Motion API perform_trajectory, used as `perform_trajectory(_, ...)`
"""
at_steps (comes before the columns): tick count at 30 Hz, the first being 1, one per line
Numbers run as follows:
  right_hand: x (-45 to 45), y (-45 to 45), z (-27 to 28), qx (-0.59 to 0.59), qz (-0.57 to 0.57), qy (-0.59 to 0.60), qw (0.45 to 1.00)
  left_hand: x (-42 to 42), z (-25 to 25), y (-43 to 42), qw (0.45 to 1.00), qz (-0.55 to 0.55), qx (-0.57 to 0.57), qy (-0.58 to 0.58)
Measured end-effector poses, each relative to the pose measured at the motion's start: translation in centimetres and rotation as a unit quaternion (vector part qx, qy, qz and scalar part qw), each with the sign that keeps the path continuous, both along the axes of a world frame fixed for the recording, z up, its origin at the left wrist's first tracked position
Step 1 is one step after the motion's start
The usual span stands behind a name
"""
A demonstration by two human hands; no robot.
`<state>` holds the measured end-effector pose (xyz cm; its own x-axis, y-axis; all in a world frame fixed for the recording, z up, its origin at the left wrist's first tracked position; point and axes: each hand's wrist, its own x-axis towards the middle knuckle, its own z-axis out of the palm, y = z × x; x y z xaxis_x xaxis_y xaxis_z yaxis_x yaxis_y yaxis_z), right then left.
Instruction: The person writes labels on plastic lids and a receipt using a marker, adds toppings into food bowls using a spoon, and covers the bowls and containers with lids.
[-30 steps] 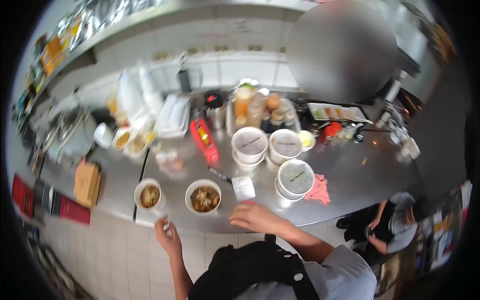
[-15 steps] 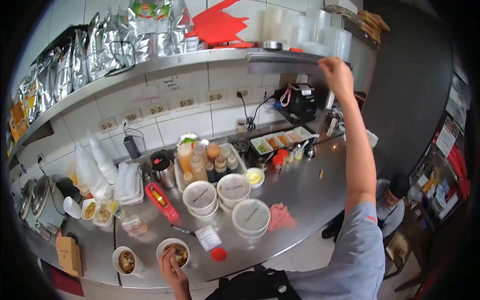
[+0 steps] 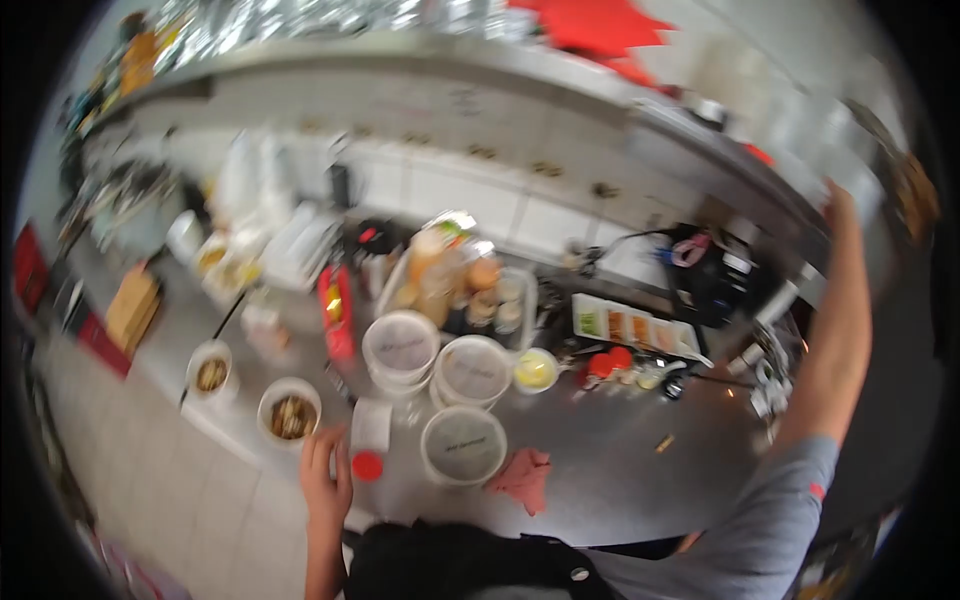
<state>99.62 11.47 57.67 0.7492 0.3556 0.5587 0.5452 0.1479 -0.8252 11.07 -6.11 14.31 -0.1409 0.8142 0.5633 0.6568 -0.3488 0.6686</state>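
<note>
My left hand [image 3: 326,468] is held low at the counter's front edge with its fingers apart and nothing in it. Just beyond it stands a bowl of brown food [image 3: 291,412], with a second bowl [image 3: 212,372] farther left. A round red lid [image 3: 367,465] and a white paper slip [image 3: 371,425] lie to the right of that hand. My right arm reaches far up to the right, and my right hand [image 3: 838,200] is blurred near clear stacked containers [image 3: 830,140] on the shelf. What its fingers hold, if anything, cannot be made out.
Lidded tubs [image 3: 463,445] stand mid-counter beside a pink cloth [image 3: 523,480]. Behind them are a tray of sauce bottles [image 3: 445,275] and a red tape dispenser [image 3: 336,310]. A topping tray [image 3: 636,328] and a black machine [image 3: 715,275] sit at the right under the metal shelf [image 3: 420,48].
The view has swung and blurred. My right hand has gone from low over the counter up to the shelf and farther right. My left hand has moved from over the bowl to beside it.
</note>
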Motion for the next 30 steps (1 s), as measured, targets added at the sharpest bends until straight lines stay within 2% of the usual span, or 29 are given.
perform_trajectory(3, 8.0, 0.3, 2.3, -0.051, 0.097, 0.052, 0.993, -0.9, 0.2, -0.6, 0.998, 0.062, -0.025, -0.012)
perform_trajectory(5, 12.6, 1.8, 3.0, -0.090, 0.132, 0.061, 0.985, -1.4, 0.9, -0.8, 0.995, 0.095, 0.009, -0.011)
perform_trajectory(12, 9.8, 0.3, 3.3, 0.012, 0.143, 0.106, 0.984, -4.6, 1.1, -1.2, 0.983, 0.177, 0.032, -0.030)
perform_trajectory(30, 4.7, -2.4, 0.0, 0.094, 0.066, 0.107, 0.988, -11.2, 1.0, -3.0, 0.973, 0.228, 0.043, -0.003)
